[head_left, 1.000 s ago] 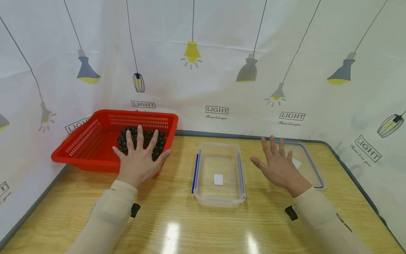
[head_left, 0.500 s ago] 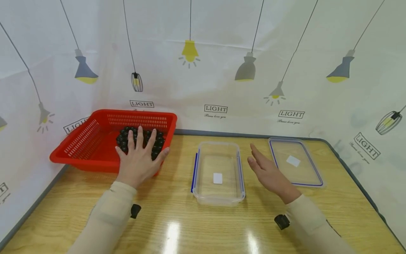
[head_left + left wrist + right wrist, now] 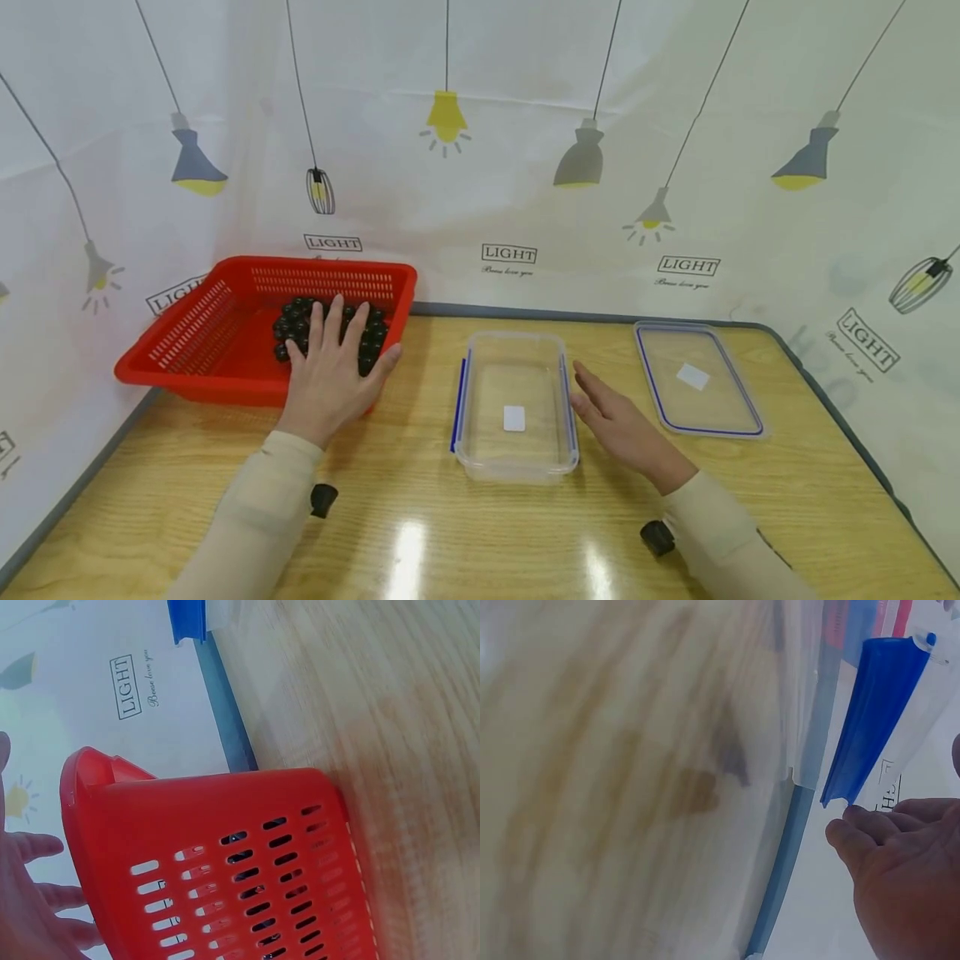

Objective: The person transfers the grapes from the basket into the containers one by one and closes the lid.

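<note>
Glossy black balls [image 3: 295,323] heap toward three o'clock in the red basket [image 3: 202,337], whose flared plastic walls are slotted. The left hand [image 3: 327,385] hangs over them, fingers spread and uncurled, hiding part of the heap, so their number can't be made out. Toward the basket's four o'clock stands the clear box [image 3: 513,379], round-cornered, with a blue clip [image 3: 458,408] at nine. The right hand [image 3: 626,427], fingers extended, is at its three o'clock; whether they touch is unclear. Beyond lies the clear, blue-edged lid [image 3: 708,406]. The wood-grained table [image 3: 510,542] is cut off at six.
</note>
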A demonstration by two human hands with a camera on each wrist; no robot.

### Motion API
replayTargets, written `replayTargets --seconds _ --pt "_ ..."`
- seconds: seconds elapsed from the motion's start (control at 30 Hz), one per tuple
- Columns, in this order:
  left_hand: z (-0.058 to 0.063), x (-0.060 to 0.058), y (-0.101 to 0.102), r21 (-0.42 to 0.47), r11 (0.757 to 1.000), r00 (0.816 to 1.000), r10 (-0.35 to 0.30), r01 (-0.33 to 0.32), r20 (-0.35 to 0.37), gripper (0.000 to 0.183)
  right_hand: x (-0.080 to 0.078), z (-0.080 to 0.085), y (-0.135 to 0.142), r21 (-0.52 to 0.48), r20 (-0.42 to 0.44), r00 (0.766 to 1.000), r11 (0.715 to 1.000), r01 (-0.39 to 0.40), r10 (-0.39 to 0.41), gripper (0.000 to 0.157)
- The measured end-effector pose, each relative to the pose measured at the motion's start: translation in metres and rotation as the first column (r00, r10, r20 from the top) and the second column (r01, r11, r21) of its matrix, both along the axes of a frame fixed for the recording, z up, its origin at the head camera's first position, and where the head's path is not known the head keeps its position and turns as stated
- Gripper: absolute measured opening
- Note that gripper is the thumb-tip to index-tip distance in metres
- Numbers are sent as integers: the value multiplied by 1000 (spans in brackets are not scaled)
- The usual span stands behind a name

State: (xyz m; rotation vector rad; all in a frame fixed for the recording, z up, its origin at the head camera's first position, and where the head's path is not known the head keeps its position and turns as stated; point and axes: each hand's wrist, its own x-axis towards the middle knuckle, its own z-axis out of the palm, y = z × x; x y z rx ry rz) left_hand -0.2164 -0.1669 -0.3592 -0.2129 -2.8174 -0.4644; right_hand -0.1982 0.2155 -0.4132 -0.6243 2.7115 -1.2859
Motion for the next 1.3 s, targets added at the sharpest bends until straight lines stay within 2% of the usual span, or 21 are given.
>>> replayTargets --seconds 0.4,0.63,1.03,1.3 --pt "1 0 0 27 1000 1000 -2 3 -30 80 2 -1 -1 -1 -133 991 1000 1 -2 53" --pt "1 -1 0 38 999 999 -2 3 -33 82 4 1 -3 -43 -96 995 999 10 -14 54" --pt "-2 1 -3 64 998 999 -2 5 -53 84 4 -1 -4 -69 -86 995 997 41 -47 55" --pt "6 -3 -19 70 997 999 -21 24 -48 78 6 -2 -6 -83 -82 996 996 33 -39 55"
